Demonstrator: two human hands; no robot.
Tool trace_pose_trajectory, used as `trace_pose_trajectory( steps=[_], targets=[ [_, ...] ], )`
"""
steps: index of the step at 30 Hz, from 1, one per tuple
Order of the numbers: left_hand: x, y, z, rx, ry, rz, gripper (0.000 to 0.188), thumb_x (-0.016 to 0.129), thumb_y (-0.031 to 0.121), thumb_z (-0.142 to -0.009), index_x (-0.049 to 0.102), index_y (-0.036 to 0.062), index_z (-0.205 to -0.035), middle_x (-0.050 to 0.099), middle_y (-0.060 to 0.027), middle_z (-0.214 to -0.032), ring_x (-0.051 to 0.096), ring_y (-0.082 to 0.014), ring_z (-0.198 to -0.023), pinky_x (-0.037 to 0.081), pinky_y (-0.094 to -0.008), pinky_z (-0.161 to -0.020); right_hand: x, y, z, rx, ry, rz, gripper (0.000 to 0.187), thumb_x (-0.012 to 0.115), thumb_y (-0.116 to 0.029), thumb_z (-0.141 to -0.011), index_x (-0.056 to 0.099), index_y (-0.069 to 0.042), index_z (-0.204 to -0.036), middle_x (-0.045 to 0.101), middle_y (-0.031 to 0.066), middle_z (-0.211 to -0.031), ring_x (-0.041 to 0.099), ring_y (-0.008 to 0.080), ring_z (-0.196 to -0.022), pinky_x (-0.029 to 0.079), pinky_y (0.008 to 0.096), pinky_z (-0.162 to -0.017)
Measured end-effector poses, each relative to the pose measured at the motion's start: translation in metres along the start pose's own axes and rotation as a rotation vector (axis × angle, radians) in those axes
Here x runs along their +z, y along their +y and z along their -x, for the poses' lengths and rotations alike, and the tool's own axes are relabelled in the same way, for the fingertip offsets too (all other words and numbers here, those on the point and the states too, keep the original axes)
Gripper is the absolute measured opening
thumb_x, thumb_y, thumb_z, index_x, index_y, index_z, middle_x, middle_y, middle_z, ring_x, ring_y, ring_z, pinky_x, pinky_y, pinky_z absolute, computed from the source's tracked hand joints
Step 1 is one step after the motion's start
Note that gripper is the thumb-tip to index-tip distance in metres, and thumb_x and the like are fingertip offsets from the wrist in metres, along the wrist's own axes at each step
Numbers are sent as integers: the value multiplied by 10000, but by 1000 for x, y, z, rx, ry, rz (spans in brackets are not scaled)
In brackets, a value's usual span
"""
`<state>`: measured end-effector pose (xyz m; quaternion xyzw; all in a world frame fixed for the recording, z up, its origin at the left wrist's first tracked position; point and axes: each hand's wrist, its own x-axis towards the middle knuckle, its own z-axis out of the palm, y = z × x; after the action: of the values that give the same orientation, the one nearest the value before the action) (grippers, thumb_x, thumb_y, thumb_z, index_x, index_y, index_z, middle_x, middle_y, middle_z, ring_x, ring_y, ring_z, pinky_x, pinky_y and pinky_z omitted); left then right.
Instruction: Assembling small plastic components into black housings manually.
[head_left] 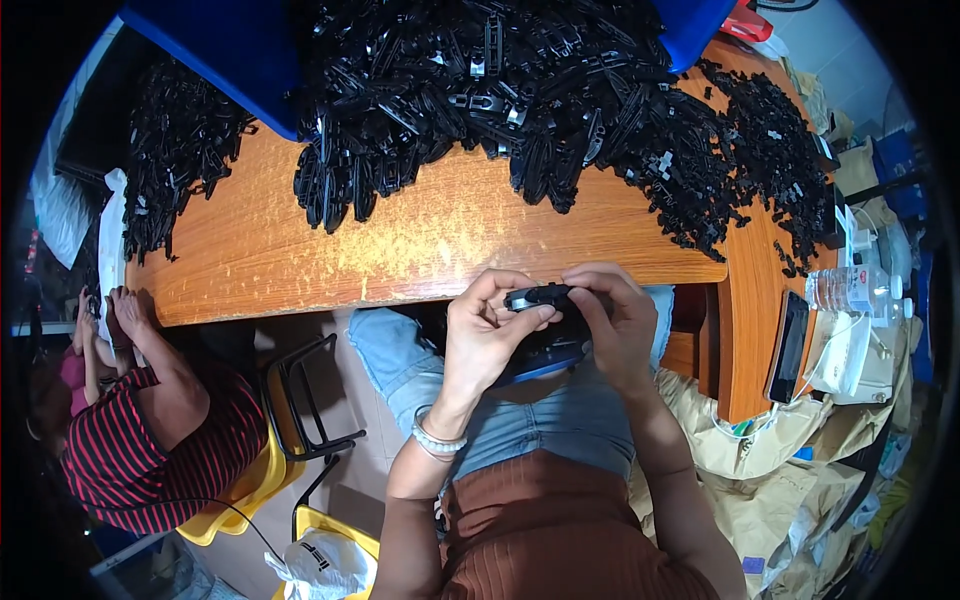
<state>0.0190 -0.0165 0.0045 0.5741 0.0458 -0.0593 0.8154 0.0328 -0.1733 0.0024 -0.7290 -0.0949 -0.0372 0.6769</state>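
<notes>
In front of my lap, at the table's near edge, both hands hold a small black plastic piece (543, 294) with a shiny silvery patch at its left end. My left hand (478, 330) is closed round that left end, thumb along its lower side. The right hand (622, 325) pinches the right end between thumb and fingers. What exactly the piece is, I cannot make out. Below my hands, a blue-edged tray (545, 372) with black parts rests on my lap, mostly covered by the hands.
Long black parts (480, 90) heap over the far side of the wooden table (420, 250), between blue bins (225, 60). Smaller black pieces (770, 150) lie at right. A phone (789, 346) and bottles (855, 290) stand nearby. Another person in a striped shirt (165, 450) sits at left.
</notes>
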Motion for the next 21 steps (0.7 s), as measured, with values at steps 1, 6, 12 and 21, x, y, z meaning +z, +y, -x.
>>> trace_pose_trajectory(
  steps=[1, 6, 12, 21],
  targets=[
    [1, -1, 0, 0, -2, 0, 237, 660, -82, -788, 554, -50, -998, 666, -98, -827, 663, -127, -748, 538, -196, -643, -2, 4, 1, -79, 8, 139, 112, 576, 68, -825, 635, 44, -917, 620, 112, -964, 593, 148, -880, 457, 248, -794],
    [-1, -4, -2, 48, 10, -73, 189, 655, -71, -795, 569, -34, -958, 665, -88, -800, 660, -96, -738, 519, -172, -591, -7, -3, -3, -442, -42, 561, 153, 594, 55, -813, 630, 22, -959, 622, 82, -944, 586, 124, -876, 464, 245, -734],
    [-6, -6, -1, 44, -39, -210, 143, 662, -66, -784, 594, -23, -903, 665, -77, -845, 655, -82, -697, 505, -169, -566, -9, 9, 5, 166, -212, 76, 215, 598, 31, -830, 593, 36, -1046, 617, 57, -847, 588, 93, -770, 466, 221, -668],
    [-33, 10, -29, 160, -323, -576, 189, 630, 103, -861, 657, -44, -976, 665, -99, -824, 607, -117, -676, 490, -238, -643, -30, 4, -8, 223, -408, 53, 161, 632, -1, -816, 636, 32, -974, 622, 64, -818, 599, 112, -732, 470, 227, -664]
  ],
)
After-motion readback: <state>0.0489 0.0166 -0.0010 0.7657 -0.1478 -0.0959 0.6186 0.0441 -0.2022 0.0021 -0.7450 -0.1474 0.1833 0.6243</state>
